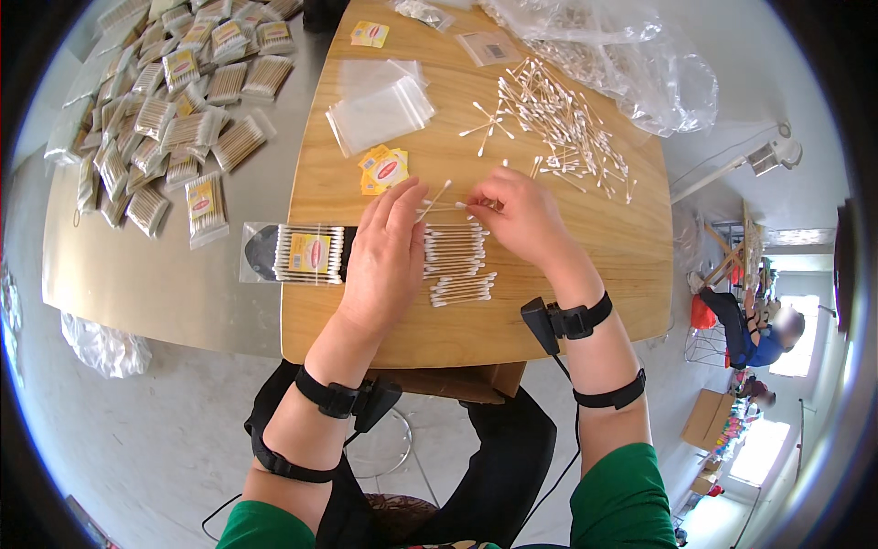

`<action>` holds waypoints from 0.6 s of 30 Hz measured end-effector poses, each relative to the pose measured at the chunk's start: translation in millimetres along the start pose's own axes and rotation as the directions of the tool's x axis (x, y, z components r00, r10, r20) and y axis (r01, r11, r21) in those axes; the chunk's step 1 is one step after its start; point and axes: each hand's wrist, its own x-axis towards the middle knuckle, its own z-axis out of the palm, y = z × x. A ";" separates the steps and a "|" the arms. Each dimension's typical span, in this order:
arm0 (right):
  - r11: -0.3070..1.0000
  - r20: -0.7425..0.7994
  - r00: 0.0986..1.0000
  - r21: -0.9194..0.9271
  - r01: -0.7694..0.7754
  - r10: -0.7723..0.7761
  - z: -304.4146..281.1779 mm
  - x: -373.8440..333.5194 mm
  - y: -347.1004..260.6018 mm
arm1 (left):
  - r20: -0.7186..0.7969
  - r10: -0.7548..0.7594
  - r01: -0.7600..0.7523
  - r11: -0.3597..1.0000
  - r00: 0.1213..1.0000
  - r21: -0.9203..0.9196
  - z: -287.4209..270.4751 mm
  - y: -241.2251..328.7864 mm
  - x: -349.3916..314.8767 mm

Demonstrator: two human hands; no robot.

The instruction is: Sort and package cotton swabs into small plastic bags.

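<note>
A row of cotton swabs (455,249) lies side by side on the wooden table between my hands, with a smaller group at its near end. Along the row's left ends my left hand (389,252) rests on its edge, fingers stretched out. One swab (436,199) lies slanted by its fingertips. At the far end of the row, the thumb and fingers of my right hand (517,212) pinch a cotton swab, mostly hidden by the fingers. Left of my left hand, a clear bag (259,252) holds packed swabs and a yellow card (309,253).
Loose swabs (558,119) are heaped at the far right, before a large clear plastic bag (631,64). Empty zip bags (380,114) and yellow cards (384,170) lie farther back. Many filled packs (174,119) cover the metal table (183,302) at left.
</note>
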 end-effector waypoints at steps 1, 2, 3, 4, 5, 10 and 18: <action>1.000 0.001 1.000 0.000 0.000 0.000 0.8 -1.7 0.7 | 0.000 -0.001 0.001 1.000 1.000 0.000 -0.6 0.6 -0.3; 0.998 0.025 0.999 0.061 -0.028 0.027 1.8 -3.4 1.7 | 0.028 -0.015 0.015 1.000 0.999 0.014 -1.8 2.1 -0.5; 0.991 0.051 0.997 0.121 -0.057 0.051 2.6 -4.8 2.3 | 0.056 -0.029 0.028 0.999 0.998 0.028 -2.7 2.7 -0.9; 0.991 0.049 0.997 0.123 -0.058 0.052 1.3 -6.4 2.8 | 0.058 -0.028 0.027 0.999 0.998 0.029 -2.7 3.4 -0.3; 0.972 0.059 0.992 0.202 -0.122 0.112 -0.3 -7.6 2.9 | 0.073 -0.030 0.028 0.999 0.997 0.034 -2.6 3.8 0.3; 0.971 -0.021 0.986 0.179 -0.158 0.165 -5.2 3.1 3.7 | 0.086 -0.021 0.015 0.998 0.996 0.066 -3.0 5.2 1.8; 0.991 -0.128 0.988 0.095 0.098 -0.085 18.6 23.6 -3.2 | 0.056 -0.049 0.046 0.998 0.997 0.039 1.4 0.4 1.9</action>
